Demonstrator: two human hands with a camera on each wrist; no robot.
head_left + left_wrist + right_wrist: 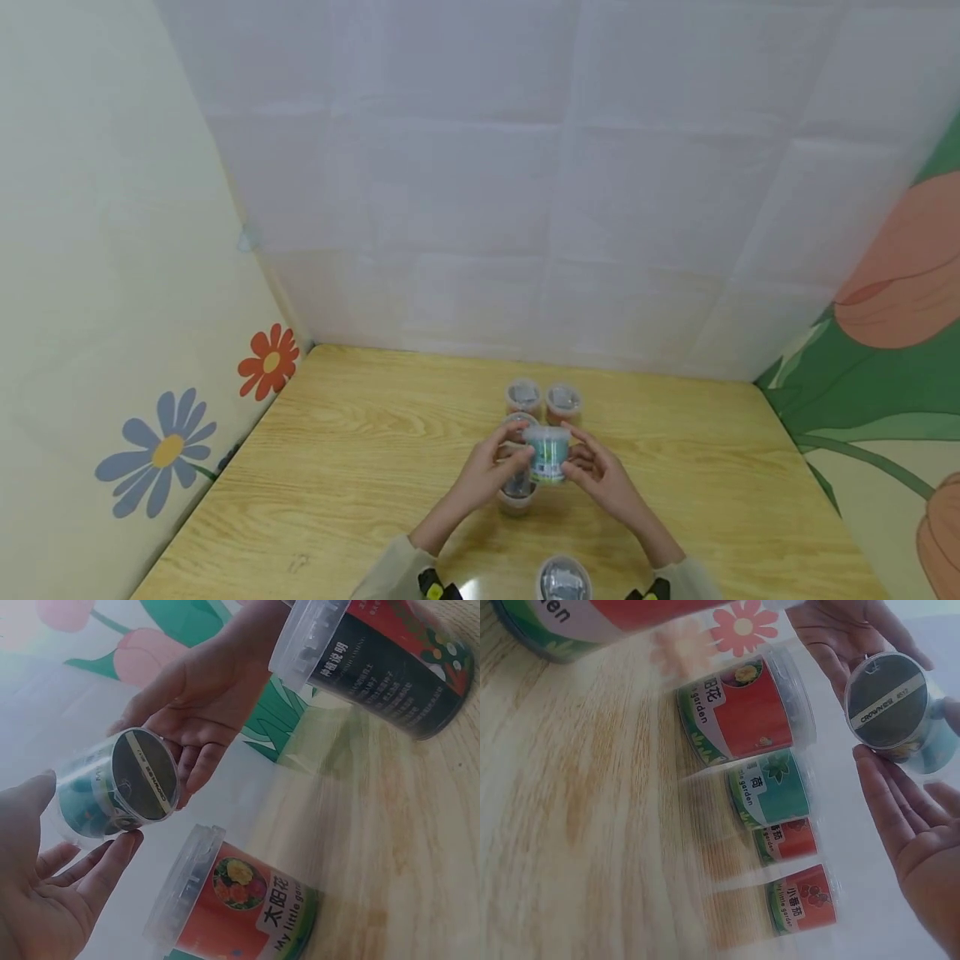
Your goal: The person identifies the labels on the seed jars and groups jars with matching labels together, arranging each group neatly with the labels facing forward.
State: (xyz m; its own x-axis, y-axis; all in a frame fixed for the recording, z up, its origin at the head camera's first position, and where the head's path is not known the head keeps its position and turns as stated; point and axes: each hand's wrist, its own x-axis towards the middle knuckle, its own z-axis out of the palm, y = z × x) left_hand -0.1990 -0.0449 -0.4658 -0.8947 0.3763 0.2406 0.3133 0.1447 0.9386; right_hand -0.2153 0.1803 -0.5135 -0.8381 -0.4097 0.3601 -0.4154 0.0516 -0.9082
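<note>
Above the table, both hands hold a clear plastic tub (550, 457) with a teal label. My left hand (487, 471) pinches its left side between thumb and fingers, and my right hand (606, 483) pinches its right side. In the left wrist view the tub's dark bottom (145, 776) shows, with a pale printed strip across it. The same bottom (887, 700) appears in the right wrist view. Under the left hand stands another lidded tub (517, 498), partly covered by the fingers.
Two lidded tubs, one left (523, 396) and one right (563, 400), stand farther back. Another tub (562, 579) sits at the near edge. The right wrist view shows a teal-labelled tub (771, 787) among red ones. White sheeting (465, 208) rises behind the wooden table (360, 467).
</note>
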